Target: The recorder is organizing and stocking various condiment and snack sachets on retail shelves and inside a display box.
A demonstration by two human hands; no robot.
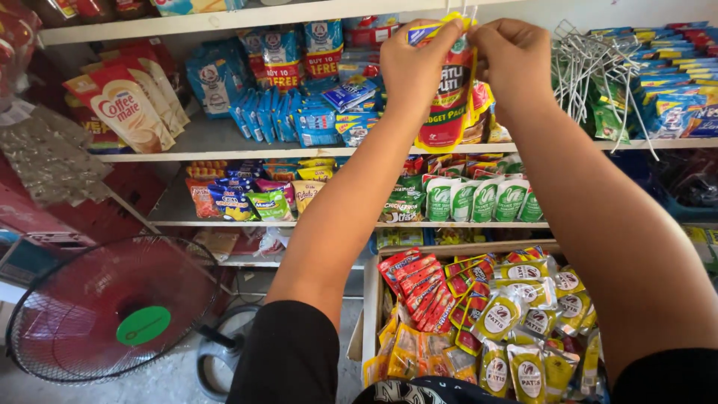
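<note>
Hanging at the top of the view, a red and green sachet pack (449, 90) is pinched at its upper edge by both hands, the left hand (415, 63) gripping its left corner and the right hand (514, 60) its right corner, fingers closed on it; right of the pack hangs a bunch of white wire hooks (591, 71), below it a wooden box (372, 299) of yellow sauce sachets (516, 314), far lower left a red fan (112, 314)

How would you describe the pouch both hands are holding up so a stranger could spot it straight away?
Start at the white shelves of packets, then look to the top centre, where the left hand and right hand meet. Between them hangs a red pouch with a green and yellow top. Unlike the shelved packets, it hangs in mid-air.
</note>
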